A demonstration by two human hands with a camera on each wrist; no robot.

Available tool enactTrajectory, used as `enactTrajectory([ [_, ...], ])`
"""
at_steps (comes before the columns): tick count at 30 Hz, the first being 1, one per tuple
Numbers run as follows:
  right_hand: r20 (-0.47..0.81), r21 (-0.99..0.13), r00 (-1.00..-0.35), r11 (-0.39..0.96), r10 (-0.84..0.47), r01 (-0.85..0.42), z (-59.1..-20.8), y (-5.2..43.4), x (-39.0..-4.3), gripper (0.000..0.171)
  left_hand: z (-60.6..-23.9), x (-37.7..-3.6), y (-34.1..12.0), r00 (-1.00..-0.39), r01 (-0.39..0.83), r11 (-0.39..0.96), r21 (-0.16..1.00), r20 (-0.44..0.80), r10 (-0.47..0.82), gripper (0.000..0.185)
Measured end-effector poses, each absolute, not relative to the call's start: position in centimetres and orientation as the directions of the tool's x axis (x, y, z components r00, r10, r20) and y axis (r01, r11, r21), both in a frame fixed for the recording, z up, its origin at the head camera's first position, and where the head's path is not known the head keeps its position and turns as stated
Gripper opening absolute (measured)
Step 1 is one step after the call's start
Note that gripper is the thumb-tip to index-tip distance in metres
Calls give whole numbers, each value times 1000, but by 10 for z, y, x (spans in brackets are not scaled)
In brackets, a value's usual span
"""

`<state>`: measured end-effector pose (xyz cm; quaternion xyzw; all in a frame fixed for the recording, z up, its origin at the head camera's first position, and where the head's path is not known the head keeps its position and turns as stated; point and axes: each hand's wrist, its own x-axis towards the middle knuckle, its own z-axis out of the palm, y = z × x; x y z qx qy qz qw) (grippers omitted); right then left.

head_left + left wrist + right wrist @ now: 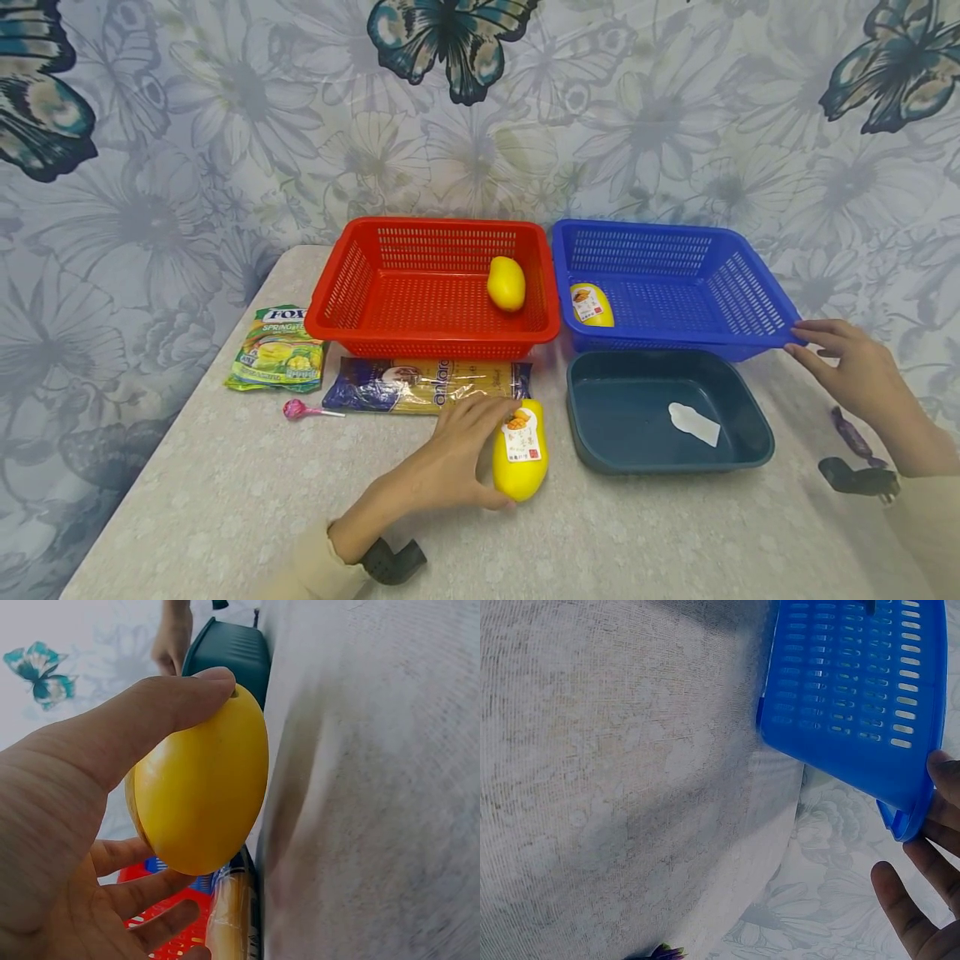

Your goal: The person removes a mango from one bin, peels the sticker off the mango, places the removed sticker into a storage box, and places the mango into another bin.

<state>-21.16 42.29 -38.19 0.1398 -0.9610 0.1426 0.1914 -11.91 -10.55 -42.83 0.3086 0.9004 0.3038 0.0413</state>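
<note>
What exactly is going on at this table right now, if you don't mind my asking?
A person's left hand grips a yellow mango-shaped container lying on the table, in front of the red basket. Their right hand touches the corner of the blue basket. Each basket already holds one yellow item; the dark tray holds a white scrap.

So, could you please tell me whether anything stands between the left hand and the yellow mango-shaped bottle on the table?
Nothing visible does. The left hand already holds the yellow bottle, thumb and fingers round it, in front of the pasta packet and left of the dark green tray.
</note>
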Motion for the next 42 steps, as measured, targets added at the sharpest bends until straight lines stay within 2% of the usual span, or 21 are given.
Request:
enactTrajectory([
  [20,420,-226,-881,916,-216,-332,-384,422,-212,34,-437,-116,-109,-814,499,651,572,50,579,113],
  [29,362,-167,-897,929,-253,-329,-380,421,-213,35,-439,-117,-112,-809,485,638,599,29,587,115],
  [37,339,-142,-905,937,-256,-319,-367,396,-208,36,-440,-116,-115,-797,486,631,605,11,604,114],
  [42,376,-148,-879,917,-294,-370,-359,374,-201,35,-440,-117,-116,-799,484,629,608,14,601,114],
])
